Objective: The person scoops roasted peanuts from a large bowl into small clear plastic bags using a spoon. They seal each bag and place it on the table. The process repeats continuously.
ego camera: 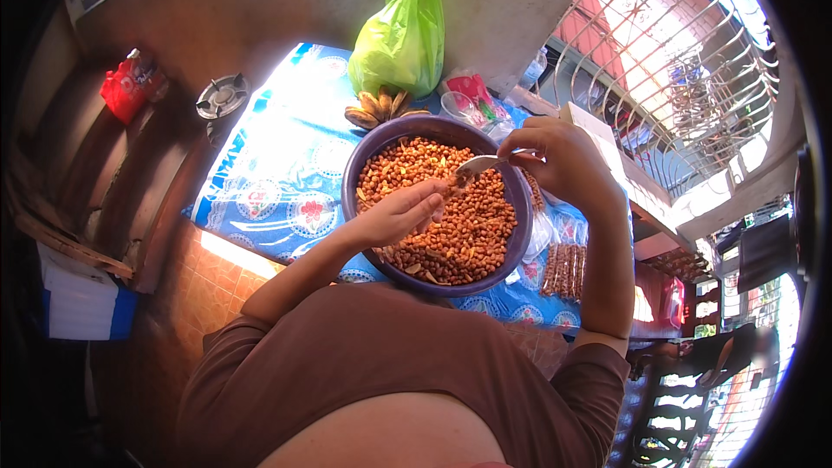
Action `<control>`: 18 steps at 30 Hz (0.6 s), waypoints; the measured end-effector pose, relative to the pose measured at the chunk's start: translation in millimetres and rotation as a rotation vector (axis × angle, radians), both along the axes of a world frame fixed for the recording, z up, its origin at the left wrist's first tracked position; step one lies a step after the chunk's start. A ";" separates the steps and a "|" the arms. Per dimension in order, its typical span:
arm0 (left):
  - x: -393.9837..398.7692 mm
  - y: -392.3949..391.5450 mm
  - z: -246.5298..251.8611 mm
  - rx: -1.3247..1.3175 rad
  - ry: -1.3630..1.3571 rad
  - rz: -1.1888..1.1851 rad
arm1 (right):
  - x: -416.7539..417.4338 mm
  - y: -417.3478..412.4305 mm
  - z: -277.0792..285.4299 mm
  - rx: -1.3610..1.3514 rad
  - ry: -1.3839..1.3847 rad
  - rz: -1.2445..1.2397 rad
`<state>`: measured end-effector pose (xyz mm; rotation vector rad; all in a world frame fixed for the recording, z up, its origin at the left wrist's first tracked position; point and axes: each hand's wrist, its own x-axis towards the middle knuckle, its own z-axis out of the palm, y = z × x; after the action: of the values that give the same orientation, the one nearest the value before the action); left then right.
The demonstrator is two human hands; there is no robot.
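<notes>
A large purple plastic basin (525,234) full of roasted peanuts (468,240) stands before me on the table. My right hand (552,156) grips the handle of a metal spoon (482,162) above the basin's far right side. The spoon's bowl tilts down to the left. My left hand (406,208) is over the middle of the peanuts, fingertips pinched together close to the spoon's bowl. Between them is what looks like a small clear plastic packet (455,183) with brown contents; the fingers partly hide it.
A blue flowered tablecloth (279,175) covers the table. Bananas (380,106) and a green plastic bag (400,39) sit behind the basin. Filled peanut packets (564,272) lie at right, below a window grille (676,78). A gas burner (222,96) is at left. Another person (721,351) appears far right.
</notes>
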<state>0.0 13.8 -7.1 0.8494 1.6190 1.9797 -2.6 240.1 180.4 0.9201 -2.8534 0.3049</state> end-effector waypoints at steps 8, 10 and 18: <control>-0.2 -2.0 3.5 0.068 0.117 0.037 | 15.8 -2.6 6.4 -0.077 0.125 -0.063; -3.9 -3.4 -5.4 0.185 0.133 0.069 | 18.5 3.7 1.1 -0.119 0.104 -0.134; 4.5 -16.9 -5.3 0.223 0.064 0.178 | -17.7 15.2 -138.7 0.139 -0.127 -0.179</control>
<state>4.6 -3.1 -12.4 0.8834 1.5768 2.3134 -20.2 255.3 41.7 0.6816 -3.0805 0.1525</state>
